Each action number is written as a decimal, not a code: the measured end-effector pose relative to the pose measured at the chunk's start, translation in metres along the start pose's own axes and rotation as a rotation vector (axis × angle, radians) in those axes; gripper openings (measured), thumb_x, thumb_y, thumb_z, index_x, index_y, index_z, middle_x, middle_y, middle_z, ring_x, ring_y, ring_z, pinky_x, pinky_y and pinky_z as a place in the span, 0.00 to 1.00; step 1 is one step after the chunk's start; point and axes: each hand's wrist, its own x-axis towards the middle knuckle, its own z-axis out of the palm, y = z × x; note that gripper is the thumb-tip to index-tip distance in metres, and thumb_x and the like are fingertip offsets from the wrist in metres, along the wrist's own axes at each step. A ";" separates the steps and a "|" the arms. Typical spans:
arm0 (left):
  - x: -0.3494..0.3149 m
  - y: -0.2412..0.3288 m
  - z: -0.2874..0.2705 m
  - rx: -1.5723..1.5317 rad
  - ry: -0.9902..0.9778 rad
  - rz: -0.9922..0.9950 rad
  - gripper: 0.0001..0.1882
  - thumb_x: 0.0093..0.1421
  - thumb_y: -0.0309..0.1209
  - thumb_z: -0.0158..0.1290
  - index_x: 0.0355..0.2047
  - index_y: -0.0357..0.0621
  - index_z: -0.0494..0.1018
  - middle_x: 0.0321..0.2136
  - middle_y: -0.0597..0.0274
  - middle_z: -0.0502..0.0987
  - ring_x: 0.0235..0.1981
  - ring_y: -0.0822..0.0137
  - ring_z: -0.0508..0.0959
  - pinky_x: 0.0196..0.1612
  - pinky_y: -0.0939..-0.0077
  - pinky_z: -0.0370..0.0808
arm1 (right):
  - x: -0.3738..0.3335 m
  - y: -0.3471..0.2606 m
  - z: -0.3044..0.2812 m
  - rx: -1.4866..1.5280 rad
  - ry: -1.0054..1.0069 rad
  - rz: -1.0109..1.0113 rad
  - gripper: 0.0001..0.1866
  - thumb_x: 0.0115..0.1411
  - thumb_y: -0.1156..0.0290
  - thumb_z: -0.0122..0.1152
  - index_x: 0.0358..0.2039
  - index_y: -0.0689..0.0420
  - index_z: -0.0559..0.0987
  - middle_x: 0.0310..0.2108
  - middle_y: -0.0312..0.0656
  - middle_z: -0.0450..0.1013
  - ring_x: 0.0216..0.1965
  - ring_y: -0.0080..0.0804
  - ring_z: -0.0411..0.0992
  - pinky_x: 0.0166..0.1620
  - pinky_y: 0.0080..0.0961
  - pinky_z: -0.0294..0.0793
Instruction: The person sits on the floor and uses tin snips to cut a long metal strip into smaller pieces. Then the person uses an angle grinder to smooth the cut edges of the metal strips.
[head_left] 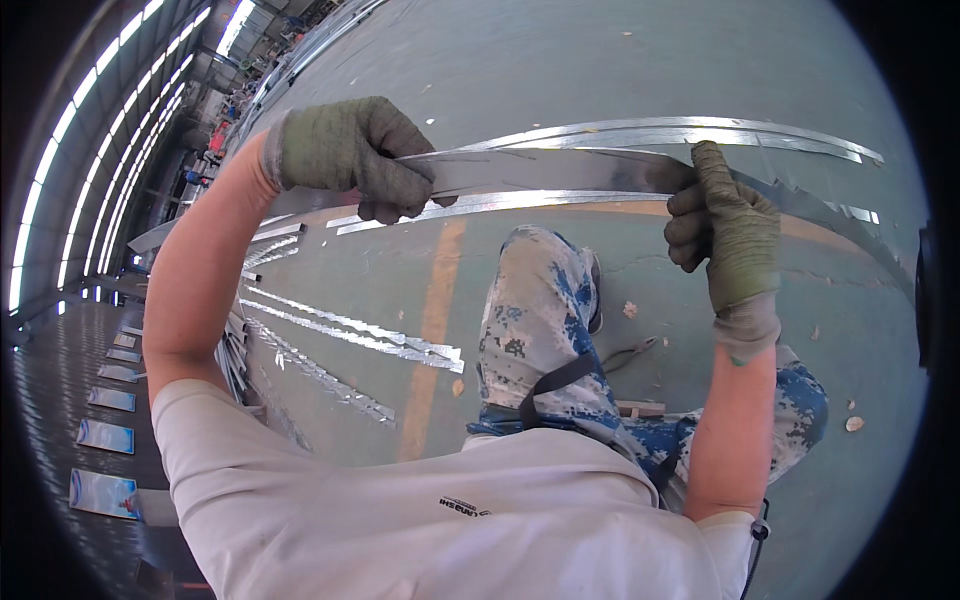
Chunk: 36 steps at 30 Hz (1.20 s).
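A long, flat metal strip [550,172] stretches across in front of me, raised above the floor. My left hand [350,155], in a green work glove, is closed around it toward the left. Farther right, my right hand [725,215] in a matching glove grips the same strip, its thumb up along the edge and its fingers curled below. Beyond both hands the strip runs on, and its right end tapers off toward the rim of the view. Dark marks show along its face between the hands.
Shiny metal strips [620,135] lie on the green floor beyond my hands. More jagged-edged strips [350,330] lie to the left, near an orange floor line [432,330]. Pliers [630,352] rest beside my bent knee [535,310]. Display boards [105,437] stand along the left.
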 end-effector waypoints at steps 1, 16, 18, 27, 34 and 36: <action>-0.001 -0.002 0.002 -0.035 -0.009 0.003 0.12 0.63 0.33 0.65 0.41 0.36 0.86 0.25 0.64 0.84 0.23 0.75 0.82 0.27 0.78 0.77 | 0.001 0.002 0.000 0.012 -0.014 0.007 0.26 0.69 0.48 0.66 0.26 0.59 0.81 0.14 0.38 0.71 0.12 0.24 0.66 0.18 0.21 0.61; 0.035 0.010 0.043 -0.375 -0.221 -0.085 0.14 0.58 0.30 0.66 0.41 0.32 0.84 0.24 0.61 0.81 0.22 0.71 0.79 0.23 0.75 0.73 | 0.006 0.056 -0.043 0.038 0.096 -0.002 0.21 0.71 0.52 0.65 0.33 0.60 0.83 0.23 0.41 0.79 0.20 0.26 0.75 0.23 0.21 0.72; 0.042 -0.016 0.052 -0.381 -0.223 -0.144 0.15 0.59 0.31 0.67 0.42 0.32 0.84 0.24 0.60 0.81 0.22 0.71 0.79 0.23 0.74 0.74 | 0.007 0.072 -0.044 0.082 0.094 0.007 0.19 0.72 0.54 0.64 0.37 0.61 0.84 0.27 0.41 0.81 0.23 0.26 0.77 0.26 0.21 0.74; 0.027 -0.046 0.071 -0.410 -0.317 -0.297 0.14 0.61 0.31 0.67 0.43 0.34 0.84 0.26 0.61 0.83 0.24 0.72 0.81 0.26 0.74 0.77 | -0.002 0.147 -0.057 0.392 -0.039 0.410 0.20 0.75 0.52 0.58 0.48 0.57 0.82 0.37 0.43 0.84 0.34 0.33 0.83 0.35 0.28 0.85; 0.019 -0.061 0.088 -0.347 -0.379 -0.333 0.09 0.62 0.31 0.64 0.34 0.36 0.85 0.25 0.60 0.83 0.24 0.72 0.81 0.25 0.74 0.76 | -0.007 0.168 -0.057 0.707 -0.258 0.264 0.16 0.75 0.57 0.57 0.54 0.55 0.79 0.43 0.41 0.84 0.38 0.34 0.85 0.38 0.32 0.89; 0.015 -0.062 0.091 -0.400 -0.357 -0.342 0.08 0.61 0.30 0.64 0.34 0.35 0.85 0.25 0.59 0.83 0.24 0.71 0.81 0.25 0.74 0.76 | -0.011 0.169 -0.054 0.748 -0.225 0.258 0.18 0.75 0.60 0.59 0.54 0.60 0.77 0.42 0.47 0.84 0.37 0.39 0.85 0.38 0.33 0.90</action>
